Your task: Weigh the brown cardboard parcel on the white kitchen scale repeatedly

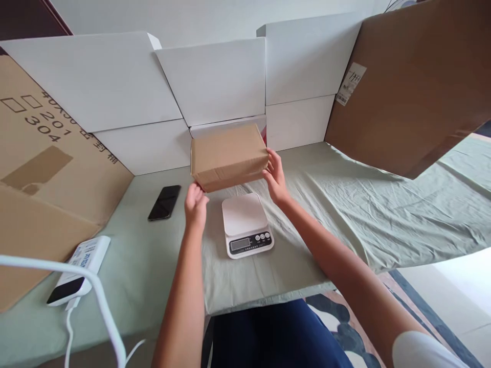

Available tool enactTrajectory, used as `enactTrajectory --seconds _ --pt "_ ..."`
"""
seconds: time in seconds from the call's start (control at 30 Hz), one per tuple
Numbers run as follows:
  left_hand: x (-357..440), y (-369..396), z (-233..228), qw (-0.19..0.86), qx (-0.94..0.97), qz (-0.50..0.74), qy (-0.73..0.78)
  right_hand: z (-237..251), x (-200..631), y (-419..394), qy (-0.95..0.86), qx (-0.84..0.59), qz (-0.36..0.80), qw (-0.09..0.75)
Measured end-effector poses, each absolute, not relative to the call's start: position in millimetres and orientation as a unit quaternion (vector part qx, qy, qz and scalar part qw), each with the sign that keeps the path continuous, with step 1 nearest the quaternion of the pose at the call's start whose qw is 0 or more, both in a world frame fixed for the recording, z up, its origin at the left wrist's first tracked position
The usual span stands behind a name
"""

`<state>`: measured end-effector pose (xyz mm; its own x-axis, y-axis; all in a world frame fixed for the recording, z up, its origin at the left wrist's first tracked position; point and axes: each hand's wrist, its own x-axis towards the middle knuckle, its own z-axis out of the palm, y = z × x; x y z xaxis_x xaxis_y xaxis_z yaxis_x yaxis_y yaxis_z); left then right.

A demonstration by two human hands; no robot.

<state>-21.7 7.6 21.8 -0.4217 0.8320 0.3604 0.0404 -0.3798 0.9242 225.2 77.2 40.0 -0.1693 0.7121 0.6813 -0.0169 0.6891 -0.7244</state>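
Note:
Between my two hands is a closed brown cardboard box [230,156], held above the cloth just behind the kitchen scale. My left hand [196,204] grips its lower left corner, with the fingers partly under the edge. At the right end, my right hand [275,176] has its thumb in front and its fingers around the side. Below the box, the white kitchen scale [245,217] lies with a bare platform; its display looks blank. A black smartphone [164,203] rests on the cloth to the left of my left hand.
White boxes [222,82] stand stacked along the back. Large cardboard boxes flank the table, one printed on the left [42,163] and one on the right [406,87]. A white power bank [82,268] with a cable [102,296] is at left. Wrinkled green cloth [383,214] covers the table.

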Motion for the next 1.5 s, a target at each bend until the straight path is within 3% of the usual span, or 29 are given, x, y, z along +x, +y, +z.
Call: enactTrajectory --seconds 0.2,0.53,0.83,1.2,1.5 --pt "-23.0 19.1 -21.5 0.325 0.448 0.671 0.494 -6.5 218.5 94.0 -0.664 -0.281 0.374 0.583" --pt "-22.4 23.4 -37.2 0.333 0.428 0.656 0.526 -13.5 221.6 95.2 -0.649 -0.319 0.394 0.567" --pt "-38.9 15.1 -35.4 0.276 0.370 0.693 0.554 -17.6 230.2 96.6 -0.590 -0.349 0.353 0.636" --pt "-34.6 17.0 -36.4 0.271 0.395 0.685 0.549 -21.0 229.6 97.7 -0.572 -0.376 0.424 0.594" --pt "-29.3 16.7 -36.2 0.281 0.393 0.687 0.543 -22.2 230.2 99.1 -0.584 -0.384 0.414 0.584"
